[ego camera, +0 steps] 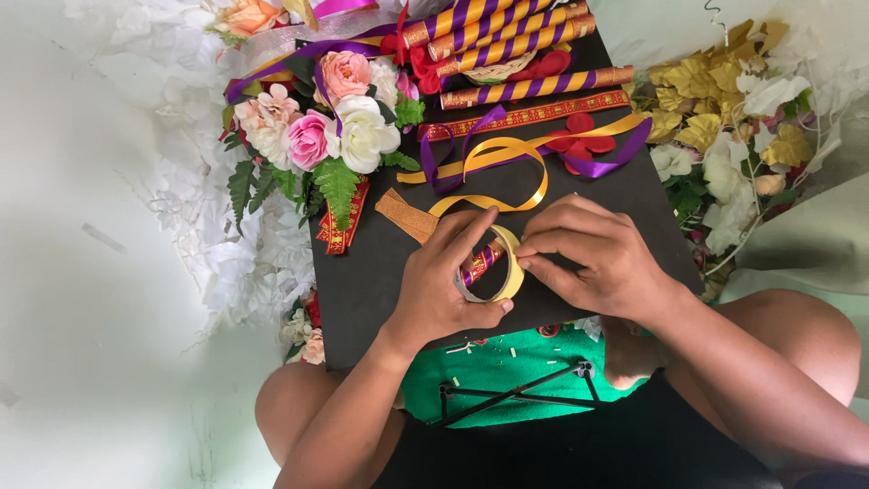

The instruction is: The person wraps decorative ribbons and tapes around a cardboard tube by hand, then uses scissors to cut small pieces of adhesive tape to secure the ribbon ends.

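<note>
Both hands meet at six o'clock on the black board surface [380, 272]: the left hand [444, 290] curls around a small yellow roll of tape [496, 267], and the right hand [593, 254] pinches its rim at three o'clock. Light, stiff and sticky-edged by the look of it, the roll seems best held by its outer ring. Loose gold ribbon [507, 172] lies at twelve o'clock, purple-and-gold striped wrapped sticks [516, 45] beyond, fabric flowers [335, 127] at ten.
</note>
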